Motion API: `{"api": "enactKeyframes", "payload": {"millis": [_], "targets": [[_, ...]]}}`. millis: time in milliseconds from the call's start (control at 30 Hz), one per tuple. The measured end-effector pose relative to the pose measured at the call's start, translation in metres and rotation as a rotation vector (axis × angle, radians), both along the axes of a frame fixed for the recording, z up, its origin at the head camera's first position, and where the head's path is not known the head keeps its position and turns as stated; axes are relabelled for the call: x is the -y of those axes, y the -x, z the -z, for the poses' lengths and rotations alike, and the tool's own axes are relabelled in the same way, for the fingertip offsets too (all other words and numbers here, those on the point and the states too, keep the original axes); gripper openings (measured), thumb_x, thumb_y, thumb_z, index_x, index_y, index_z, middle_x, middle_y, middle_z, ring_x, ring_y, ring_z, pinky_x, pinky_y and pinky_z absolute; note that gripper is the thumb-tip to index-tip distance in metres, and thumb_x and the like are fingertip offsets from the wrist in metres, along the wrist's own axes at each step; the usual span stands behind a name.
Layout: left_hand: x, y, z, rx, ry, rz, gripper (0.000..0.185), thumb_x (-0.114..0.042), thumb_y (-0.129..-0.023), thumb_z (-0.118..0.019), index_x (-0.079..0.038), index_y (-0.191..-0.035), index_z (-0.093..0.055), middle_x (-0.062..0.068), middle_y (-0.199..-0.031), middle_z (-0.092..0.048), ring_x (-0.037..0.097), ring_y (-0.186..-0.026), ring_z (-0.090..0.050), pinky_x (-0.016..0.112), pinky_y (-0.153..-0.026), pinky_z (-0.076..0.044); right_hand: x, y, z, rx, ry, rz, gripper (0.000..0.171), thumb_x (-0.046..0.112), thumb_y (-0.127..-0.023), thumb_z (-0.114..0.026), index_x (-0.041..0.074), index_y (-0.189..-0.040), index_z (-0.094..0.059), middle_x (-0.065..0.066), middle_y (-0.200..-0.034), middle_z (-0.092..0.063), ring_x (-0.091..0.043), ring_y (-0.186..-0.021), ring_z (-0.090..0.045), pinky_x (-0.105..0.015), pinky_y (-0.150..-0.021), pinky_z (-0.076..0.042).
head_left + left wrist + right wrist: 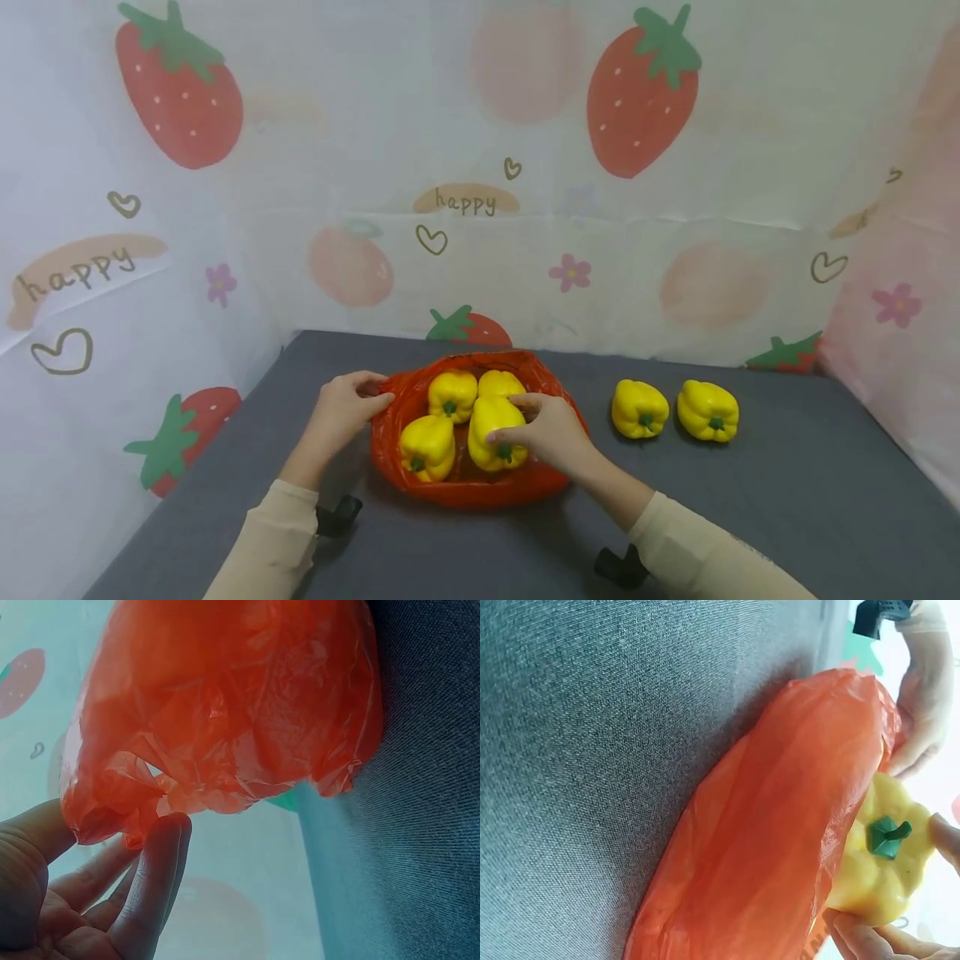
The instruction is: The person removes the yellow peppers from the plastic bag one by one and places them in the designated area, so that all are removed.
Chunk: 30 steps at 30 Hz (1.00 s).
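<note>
Holding the bag (465, 492) rim with my left hand (347, 410), I judge my right hand (551, 429), gripping the pepper (491, 429), should seat it gently inside.

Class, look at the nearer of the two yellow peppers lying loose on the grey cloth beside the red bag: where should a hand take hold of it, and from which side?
Grip the loose pepper round its broad lobed body, coming from above. Its short green stem faces the camera and looks too small to hold. The second pepper lies close on one side and the red bag on the other, so fingers probably fit best at front and back.
</note>
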State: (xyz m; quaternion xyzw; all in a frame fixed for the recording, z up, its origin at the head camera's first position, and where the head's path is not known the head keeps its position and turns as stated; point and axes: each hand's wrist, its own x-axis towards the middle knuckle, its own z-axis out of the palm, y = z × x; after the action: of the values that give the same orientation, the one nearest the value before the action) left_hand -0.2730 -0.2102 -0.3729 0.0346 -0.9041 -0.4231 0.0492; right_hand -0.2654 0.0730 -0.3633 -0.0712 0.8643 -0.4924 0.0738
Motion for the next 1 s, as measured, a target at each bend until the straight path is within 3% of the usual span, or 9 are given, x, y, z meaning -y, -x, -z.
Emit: {"api": "enactKeyframes", "payload": {"millis": [133, 200, 300, 400, 467, 1000], "targets": [[0.000, 0.001, 0.002, -0.015, 0.003, 0.009, 0.035, -0.026, -0.086, -0.064, -0.008, -0.117, -0.061, 0.010, -0.105, -0.066, 0.021, -0.087, -0.061, 0.033, -0.073, -0.055, -0.002, 0.000, 0.001, 0.015, 0.017, 0.003, 0.076, 0.037, -0.062, -0.084, 0.009, -0.126, -0.057, -0.008, -0.109, -0.065, -0.017, -0.044, -0.046, -0.028, -0.046, -0.046], [0.001, 0.000, 0.003, -0.017, 0.001, 0.006, 0.036, -0.025, -0.086, -0.064, -0.008, -0.117, -0.061, 0.011, -0.105, -0.065, 0.021, -0.087, -0.061, 0.033, -0.073, -0.056, -0.003, 0.001, 0.000, 0.011, 0.018, 0.000, 0.076, 0.038, -0.062, -0.084, 0.009, -0.127, -0.057, -0.009, -0.112, -0.064, -0.023, -0.047, -0.051, -0.031, -0.049, -0.049], [0.002, -0.001, 0.004, -0.004, 0.003, -0.001, 0.036, -0.024, -0.086, -0.064, -0.007, -0.118, -0.060, 0.011, -0.105, -0.065, 0.021, -0.087, -0.061, 0.033, -0.074, -0.056, -0.005, 0.002, -0.001, -0.006, 0.003, -0.010, 0.076, 0.040, -0.062, -0.083, 0.008, -0.126, -0.057, -0.009, -0.121, -0.061, -0.023, -0.074, -0.063, -0.033, -0.064, -0.054], [0.003, -0.001, 0.005, -0.002, 0.007, -0.002, 0.036, -0.024, -0.087, -0.064, -0.007, -0.118, -0.060, 0.011, -0.106, -0.065, 0.021, -0.087, -0.062, 0.033, -0.074, -0.056, -0.006, 0.002, -0.001, -0.018, -0.012, -0.017, 0.076, 0.041, -0.064, -0.082, 0.007, -0.126, -0.057, -0.009, -0.125, -0.059, -0.022, -0.101, -0.060, -0.034, -0.081, -0.053], [0.003, -0.001, 0.005, -0.006, 0.009, 0.003, 0.036, -0.024, -0.087, -0.064, -0.007, -0.118, -0.060, 0.011, -0.106, -0.065, 0.021, -0.087, -0.062, 0.033, -0.073, -0.056, -0.007, 0.002, -0.001, -0.013, -0.013, -0.016, 0.074, 0.041, -0.065, -0.082, 0.007, -0.126, -0.057, -0.009, -0.126, -0.059, -0.021, -0.110, -0.057, -0.035, -0.086, -0.052], [0.002, 0.002, 0.002, -0.018, 0.007, -0.001, 0.034, -0.024, -0.086, -0.064, -0.008, -0.116, -0.062, 0.010, -0.102, -0.066, 0.020, -0.084, -0.061, 0.032, -0.072, -0.056, -0.013, 0.004, -0.012, 0.025, 0.081, -0.012, 0.074, 0.037, -0.065, -0.082, 0.008, -0.127, -0.056, -0.006, -0.118, -0.063, -0.018, -0.103, -0.060, -0.032, -0.080, -0.054]]}}
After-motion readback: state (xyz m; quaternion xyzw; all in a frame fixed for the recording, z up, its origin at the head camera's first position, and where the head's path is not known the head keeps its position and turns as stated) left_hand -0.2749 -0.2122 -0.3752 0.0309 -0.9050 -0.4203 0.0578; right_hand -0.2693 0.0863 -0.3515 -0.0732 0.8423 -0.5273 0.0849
